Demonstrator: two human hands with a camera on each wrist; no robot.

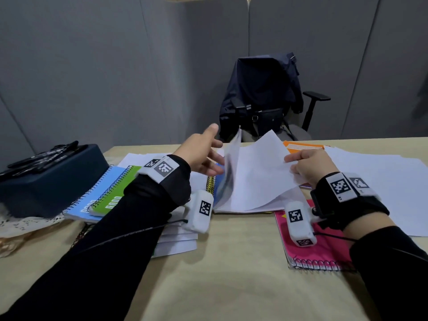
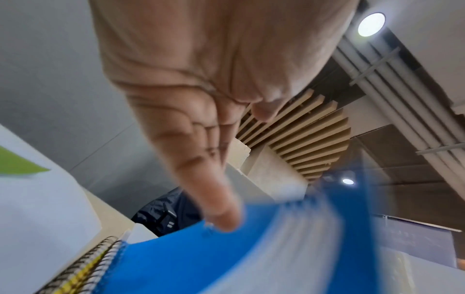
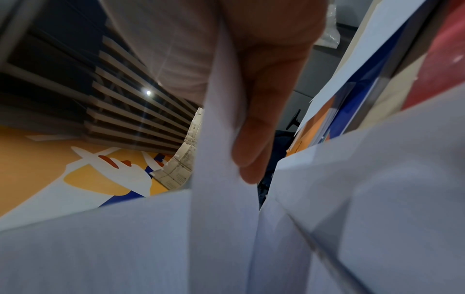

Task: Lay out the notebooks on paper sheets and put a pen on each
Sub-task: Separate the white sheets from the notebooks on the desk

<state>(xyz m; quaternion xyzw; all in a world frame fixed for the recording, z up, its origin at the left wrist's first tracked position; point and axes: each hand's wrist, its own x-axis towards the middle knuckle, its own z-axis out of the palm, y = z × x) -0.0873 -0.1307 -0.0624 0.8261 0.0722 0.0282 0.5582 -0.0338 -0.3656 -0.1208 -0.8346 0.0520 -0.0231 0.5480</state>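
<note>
Near the middle of the table lies a blue spiral notebook [image 1: 217,193] [image 2: 188,258]. A blurred leaf [image 1: 229,172] stands on edge over it, in mid-turn. My left hand [image 1: 216,149] [image 2: 216,199] is open with straight fingers, one fingertip touching the blue cover. My right hand [image 1: 293,162] [image 3: 251,155] pinches the right edge of lifted white paper sheets [image 1: 259,172] [image 3: 219,159], which arch up off the table. A pink notebook [image 1: 312,256] lies under my right wrist. Black pens [image 1: 41,156] rest on a dark blue box [image 1: 46,179] at the left.
Light blue [image 1: 90,198] and green [image 1: 115,188] notebooks overlap beside the box, and an orange one [image 1: 303,145] lies at the back. Loose sheets [image 1: 382,181] cover the right side; more sheets [image 1: 176,242] lie under my left arm. A chair with a jacket [image 1: 261,98] stands behind the table.
</note>
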